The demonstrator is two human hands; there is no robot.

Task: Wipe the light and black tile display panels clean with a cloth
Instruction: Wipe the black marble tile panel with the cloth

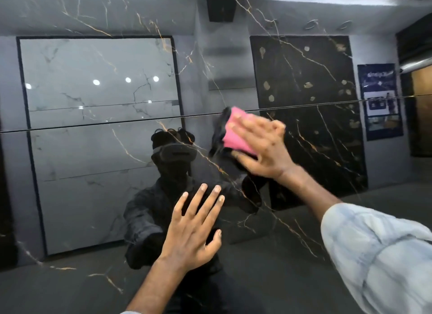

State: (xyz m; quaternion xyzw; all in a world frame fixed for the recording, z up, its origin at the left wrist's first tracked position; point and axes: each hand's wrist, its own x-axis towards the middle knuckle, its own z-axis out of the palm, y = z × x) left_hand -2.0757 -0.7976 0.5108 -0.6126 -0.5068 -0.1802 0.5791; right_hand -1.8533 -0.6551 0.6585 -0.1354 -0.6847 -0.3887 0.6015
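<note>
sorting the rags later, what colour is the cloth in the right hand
Pink cloth, pressed to the black tile by the right hand; head view.

We are finding no wording that can be read anywhere. We are seeing one printed thing only: a blue poster (379,101) reflected in the glossy black tile panel (304,232), up and to the right of the right hand (264,150) and well apart from the left hand (194,229). Its pale lines of lettering are showing mirrored and blurred, so we are making out no word, brand or number.
</note>
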